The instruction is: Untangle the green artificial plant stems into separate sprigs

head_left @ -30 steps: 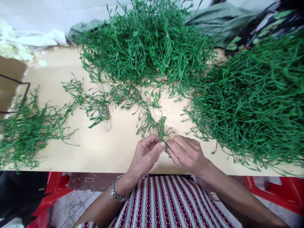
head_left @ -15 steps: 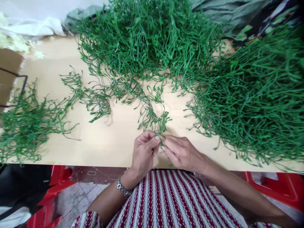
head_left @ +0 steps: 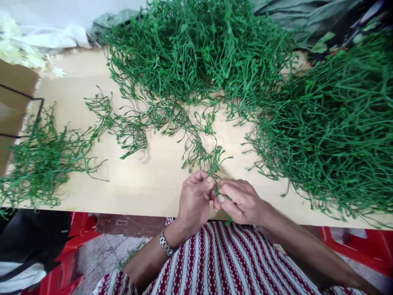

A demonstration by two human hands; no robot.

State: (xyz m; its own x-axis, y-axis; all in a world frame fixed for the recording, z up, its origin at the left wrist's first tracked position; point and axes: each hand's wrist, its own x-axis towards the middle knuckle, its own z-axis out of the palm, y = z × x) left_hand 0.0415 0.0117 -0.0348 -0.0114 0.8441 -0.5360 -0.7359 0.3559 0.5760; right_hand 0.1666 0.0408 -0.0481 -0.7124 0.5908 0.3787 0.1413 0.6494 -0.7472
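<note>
Thin green artificial plant stems with small forked tips lie all over the table. Near the table's front edge, my left hand (head_left: 195, 197) is closed, thumb against fingers, pinching a green stem (head_left: 216, 187). Close beside it, my right hand (head_left: 242, 201) pinches the same stem or one joined to it; the fingers partly hide which. A tangle of green stems (head_left: 211, 159) lies just beyond my fingertips. A bit of green pokes out below my right hand.
Large heaps of green stems fill the back (head_left: 196, 57) and right (head_left: 334, 135) of the table (head_left: 129, 192). A smaller pile (head_left: 46, 164) lies at left, by a cardboard box (head_left: 15, 90). White flowers (head_left: 24, 53) sit behind it. Red stools (head_left: 362, 248) stand below.
The view has shifted slightly, so the scene sits further right. Both hands stay close together on the stem, and more green now shows below my right hand.
</note>
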